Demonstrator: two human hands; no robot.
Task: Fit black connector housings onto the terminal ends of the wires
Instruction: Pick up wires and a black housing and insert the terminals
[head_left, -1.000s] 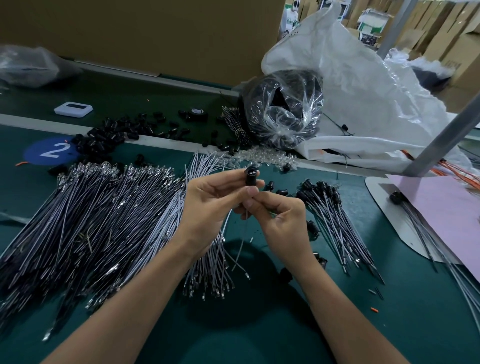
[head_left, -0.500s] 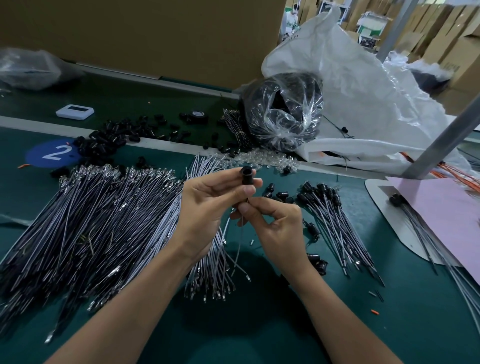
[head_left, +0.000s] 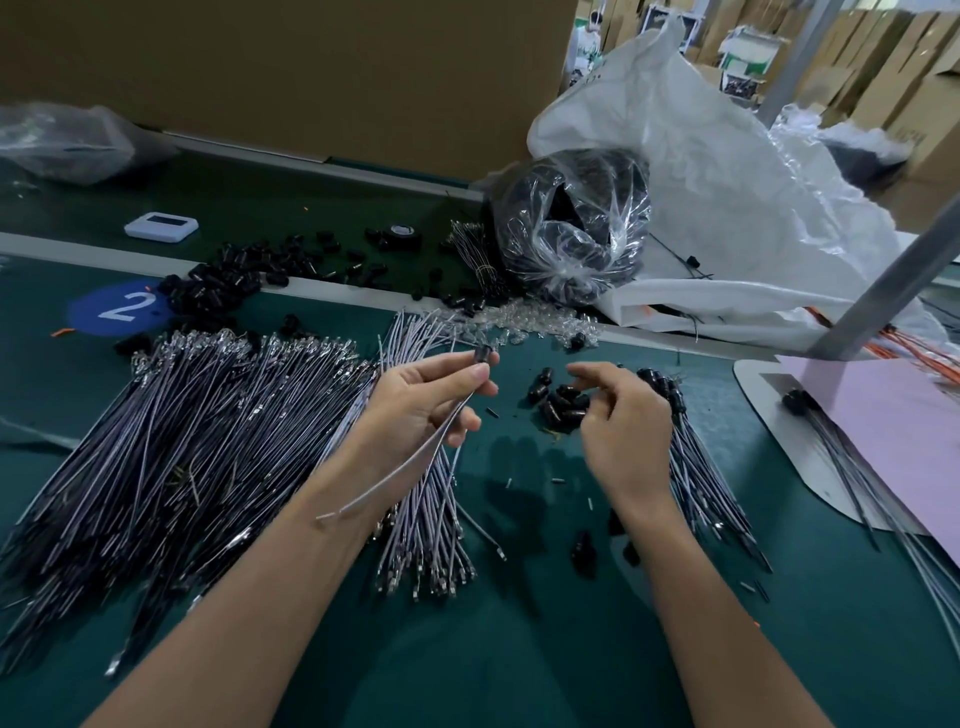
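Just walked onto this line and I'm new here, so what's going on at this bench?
A person is fitting black housings onto wires. Their left hand pinches one wire just below the black housing on its top end. Their right hand is at a small pile of loose housings on the green table; whether it has picked one up is unclear. Spread out on the left lie bare wires, and a bunch with housings on lies on the right.

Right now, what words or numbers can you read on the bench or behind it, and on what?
"2": white digit on the blue round sticker.
White device: screen too blurred to read.
Boxes at the back: print too small and blurred to read.
Nothing else is legible.
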